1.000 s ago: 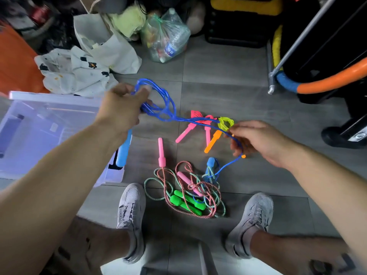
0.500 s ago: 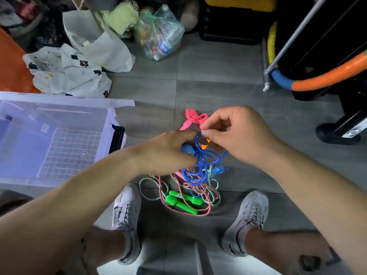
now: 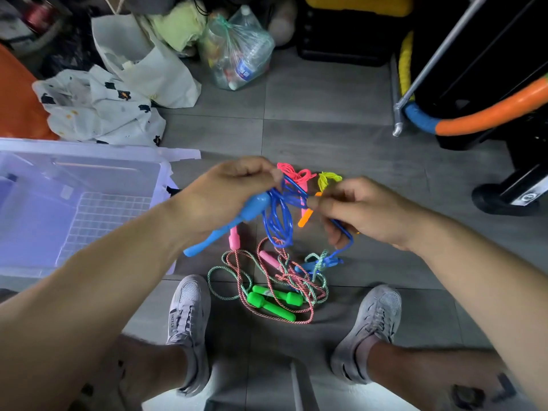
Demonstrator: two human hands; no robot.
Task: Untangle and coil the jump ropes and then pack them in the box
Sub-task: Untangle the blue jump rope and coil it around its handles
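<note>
Grip: left hand (image 3: 228,188), right hand (image 3: 364,209) pinch 1 blue rope (image 3: 277,223) | green handles (image 3: 268,307) 2 | box (image 3: 89,144) 1

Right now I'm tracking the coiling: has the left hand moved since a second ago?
Yes: the left hand moved right, away from the box.

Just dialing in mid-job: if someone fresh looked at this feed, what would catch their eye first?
The blue jump rope, held in loops mid-frame: the left hand grips its loops and handle end, and the right hand pinches the cord. Below, between the shoes, lies a tangled pile of ropes with green handles. The clear box stands open at left.
</note>
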